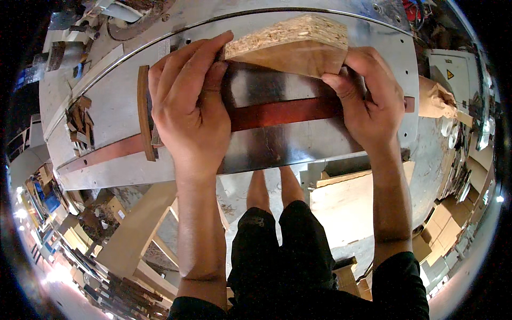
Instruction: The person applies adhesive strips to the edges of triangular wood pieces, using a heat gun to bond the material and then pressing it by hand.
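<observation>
Both my hands hold a short piece of particleboard (293, 50) above a shiny metal machine table (282, 144). Its rough chip edge faces up, and a smooth wood-coloured face is turned toward me. My left hand (189, 101) grips the left end between thumb and fingers. At the right end, my right hand (376, 98) pinches the corner, with thumb in front and fingers behind. Beneath the piece, a long reddish-brown strip (282, 114) runs along the tabletop. A narrow wooden strip (145, 112) lies across it beside my left hand.
Wood offcuts (81, 122) are heaped at the table's left. Below the front edge lean a pale board (341, 205) and a long panel (136, 234). Cardboard (445, 226) is stacked at right, near a grey box with a yellow warning sign (450, 74).
</observation>
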Motion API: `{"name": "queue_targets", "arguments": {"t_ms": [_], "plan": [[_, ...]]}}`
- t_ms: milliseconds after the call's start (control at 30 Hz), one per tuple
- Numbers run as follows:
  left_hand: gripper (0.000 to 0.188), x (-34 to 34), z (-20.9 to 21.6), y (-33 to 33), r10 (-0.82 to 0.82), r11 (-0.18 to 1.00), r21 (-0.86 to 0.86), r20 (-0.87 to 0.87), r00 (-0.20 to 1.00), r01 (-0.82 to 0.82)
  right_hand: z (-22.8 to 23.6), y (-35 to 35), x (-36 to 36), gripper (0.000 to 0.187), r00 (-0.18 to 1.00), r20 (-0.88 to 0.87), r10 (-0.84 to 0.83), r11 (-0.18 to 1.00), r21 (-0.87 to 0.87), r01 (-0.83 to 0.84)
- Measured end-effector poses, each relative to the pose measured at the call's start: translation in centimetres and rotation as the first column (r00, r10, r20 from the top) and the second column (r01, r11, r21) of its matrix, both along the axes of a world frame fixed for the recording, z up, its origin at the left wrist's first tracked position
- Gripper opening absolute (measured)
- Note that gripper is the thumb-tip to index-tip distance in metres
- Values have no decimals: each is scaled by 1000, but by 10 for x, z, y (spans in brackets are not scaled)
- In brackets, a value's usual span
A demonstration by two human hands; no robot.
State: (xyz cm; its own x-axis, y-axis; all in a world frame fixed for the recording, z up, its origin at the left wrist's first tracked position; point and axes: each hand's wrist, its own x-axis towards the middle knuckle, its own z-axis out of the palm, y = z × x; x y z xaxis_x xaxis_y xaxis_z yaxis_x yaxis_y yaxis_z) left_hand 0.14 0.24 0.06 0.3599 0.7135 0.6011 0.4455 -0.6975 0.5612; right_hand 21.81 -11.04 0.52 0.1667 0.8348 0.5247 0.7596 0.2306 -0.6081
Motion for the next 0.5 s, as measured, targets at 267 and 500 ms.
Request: {"name": "queue_targets", "arguments": {"t_ms": [267, 500], "plan": [[35, 1, 3, -2, 0, 1000, -23, -69, 998, -2, -1, -1, -1, 30, 1000, 1, -2, 1000, 12, 2], [33, 0, 2, -6, 19, 1000, -21, -78, 997, -21, -3, -2, -4, 29, 1000, -28, 2, 1000, 8, -1]]}}
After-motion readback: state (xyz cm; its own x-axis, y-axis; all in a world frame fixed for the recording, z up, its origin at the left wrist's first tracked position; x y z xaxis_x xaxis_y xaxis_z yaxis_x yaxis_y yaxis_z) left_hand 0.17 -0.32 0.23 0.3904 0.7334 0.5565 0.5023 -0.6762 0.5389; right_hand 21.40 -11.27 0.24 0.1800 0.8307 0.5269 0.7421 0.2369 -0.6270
